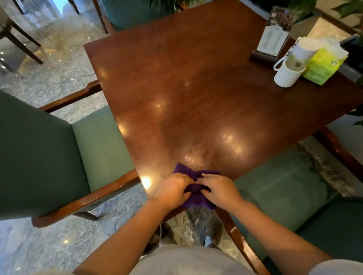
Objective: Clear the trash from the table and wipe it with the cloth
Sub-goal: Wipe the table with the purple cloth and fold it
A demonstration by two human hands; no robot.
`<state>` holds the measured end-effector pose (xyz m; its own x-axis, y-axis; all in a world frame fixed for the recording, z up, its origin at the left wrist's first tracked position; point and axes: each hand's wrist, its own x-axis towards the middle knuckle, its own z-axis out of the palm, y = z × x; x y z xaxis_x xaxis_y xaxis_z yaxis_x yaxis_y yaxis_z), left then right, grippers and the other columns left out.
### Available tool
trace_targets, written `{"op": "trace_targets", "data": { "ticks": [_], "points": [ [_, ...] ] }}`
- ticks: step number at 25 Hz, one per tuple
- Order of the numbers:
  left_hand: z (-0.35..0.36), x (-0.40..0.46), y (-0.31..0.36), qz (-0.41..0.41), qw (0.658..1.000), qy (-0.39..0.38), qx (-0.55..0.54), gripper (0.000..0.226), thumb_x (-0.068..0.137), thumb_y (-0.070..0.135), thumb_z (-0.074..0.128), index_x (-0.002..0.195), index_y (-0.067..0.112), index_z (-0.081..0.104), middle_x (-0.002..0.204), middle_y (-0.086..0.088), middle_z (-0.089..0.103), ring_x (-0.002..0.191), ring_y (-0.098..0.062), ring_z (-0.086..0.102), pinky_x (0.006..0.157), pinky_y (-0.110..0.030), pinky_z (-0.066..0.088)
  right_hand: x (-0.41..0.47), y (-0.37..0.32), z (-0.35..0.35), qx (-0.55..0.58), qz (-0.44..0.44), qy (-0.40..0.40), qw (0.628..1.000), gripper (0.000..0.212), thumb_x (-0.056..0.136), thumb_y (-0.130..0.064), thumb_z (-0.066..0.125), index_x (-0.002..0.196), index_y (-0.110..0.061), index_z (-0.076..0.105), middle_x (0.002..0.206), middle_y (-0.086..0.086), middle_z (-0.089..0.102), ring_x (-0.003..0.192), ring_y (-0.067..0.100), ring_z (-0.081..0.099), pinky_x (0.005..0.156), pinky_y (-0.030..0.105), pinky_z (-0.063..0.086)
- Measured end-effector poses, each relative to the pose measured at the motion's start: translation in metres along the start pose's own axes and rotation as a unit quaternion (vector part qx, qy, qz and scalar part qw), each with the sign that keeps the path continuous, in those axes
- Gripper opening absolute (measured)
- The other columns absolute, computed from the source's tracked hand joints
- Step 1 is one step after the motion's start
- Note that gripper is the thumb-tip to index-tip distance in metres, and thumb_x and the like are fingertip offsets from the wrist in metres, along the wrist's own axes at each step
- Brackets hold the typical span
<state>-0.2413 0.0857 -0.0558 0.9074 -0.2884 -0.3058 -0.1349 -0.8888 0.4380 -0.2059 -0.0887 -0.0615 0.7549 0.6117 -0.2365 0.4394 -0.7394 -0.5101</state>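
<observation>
A purple cloth (195, 186) lies bunched at the near corner of the dark wooden table (194, 83). My left hand (172, 191) grips its left side and my right hand (220, 190) grips its right side, fingertips almost meeting over the middle. Part of the cloth hangs over the table's near edge below my hands. The tabletop is shiny, with light reflections, and I see no loose trash on it.
At the far right corner stand a white mug (287, 73), a white paper cup (304, 48), a green tissue box (322, 65) and a menu stand (274, 38). Green chairs flank the table at the left (50, 156) and right (285, 186). Plants line the right side.
</observation>
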Motion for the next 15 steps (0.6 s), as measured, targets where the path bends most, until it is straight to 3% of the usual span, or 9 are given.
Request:
{"op": "trace_targets", "data": {
  "ticks": [2,5,10,15],
  "points": [
    [-0.013,-0.007,-0.005,-0.016,0.999,-0.004,-0.029,0.031,0.083,0.02,0.062,0.115,0.021,0.063,0.114,-0.003,0.066,0.107,-0.021,0.057,0.084,-0.038,0.048,0.005,-0.014,-0.01,0.033,0.015,-0.023,0.999,0.028,0.085,-0.021,0.059,0.112,-0.027,0.065,0.113,0.0,0.069,0.107,0.019,0.061,0.088,0.038,0.05],
    [-0.044,-0.017,-0.02,-0.037,0.995,0.038,-0.084,0.03,0.081,0.018,0.067,0.111,0.018,0.066,0.107,-0.007,0.069,0.099,-0.024,0.06,0.083,-0.035,0.047,0.025,-0.039,-0.033,0.064,-0.002,-0.023,0.998,0.022,0.084,-0.018,0.062,0.104,-0.022,0.067,0.098,0.004,0.072,0.092,0.022,0.064,0.077,0.039,0.052],
    [-0.109,-0.026,-0.054,-0.046,0.983,0.129,-0.121,0.023,0.077,0.017,0.07,0.101,0.018,0.07,0.094,-0.004,0.072,0.086,-0.02,0.063,0.076,-0.032,0.048,0.076,-0.086,-0.074,0.012,-0.07,0.046,0.996,0.021,0.081,-0.017,0.064,0.101,-0.019,0.068,0.097,0.004,0.066,0.091,0.021,0.06,0.078,0.038,0.05],
    [-0.153,-0.018,-0.085,-0.054,0.979,0.165,-0.108,0.026,0.077,0.016,0.069,0.103,0.016,0.07,0.098,-0.002,0.071,0.084,-0.01,0.058,0.078,-0.025,0.045,0.126,-0.108,-0.098,-0.029,-0.103,0.069,0.992,0.019,0.083,-0.018,0.063,0.1,-0.023,0.067,0.096,-0.002,0.063,0.09,0.017,0.058,0.077,0.035,0.053]
  ]
}}
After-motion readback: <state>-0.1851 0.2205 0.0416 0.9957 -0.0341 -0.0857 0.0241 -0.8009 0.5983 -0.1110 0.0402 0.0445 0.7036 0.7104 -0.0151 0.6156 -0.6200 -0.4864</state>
